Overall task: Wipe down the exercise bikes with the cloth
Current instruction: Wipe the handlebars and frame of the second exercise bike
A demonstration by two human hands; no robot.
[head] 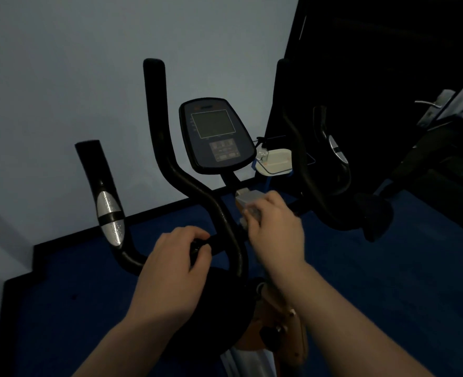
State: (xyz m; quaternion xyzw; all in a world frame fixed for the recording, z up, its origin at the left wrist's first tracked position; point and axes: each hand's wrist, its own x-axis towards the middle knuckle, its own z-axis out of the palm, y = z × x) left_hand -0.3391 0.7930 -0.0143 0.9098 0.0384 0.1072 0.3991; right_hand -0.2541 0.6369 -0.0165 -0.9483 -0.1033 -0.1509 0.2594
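A black exercise bike handlebar [170, 164] stands in front of me in a dim room, with a console screen [215, 134] at its centre. My left hand [176, 254] is closed around the lower crossbar, left of the stem. My right hand [275, 227] presses a pale grey cloth [245, 198] against the stem area just below the console; the cloth is partly hidden under my fingers. An outer grip with a silver sensor pad [109, 213] rises at the left, and another [338, 151] at the right.
A pale wall is close behind the bike, above blue floor [75, 268]. A small white object on a blue stand [275, 161] sits right of the console. A dark door with a metal handle [433, 104] is at the right. An orange frame part [282, 333] is below.
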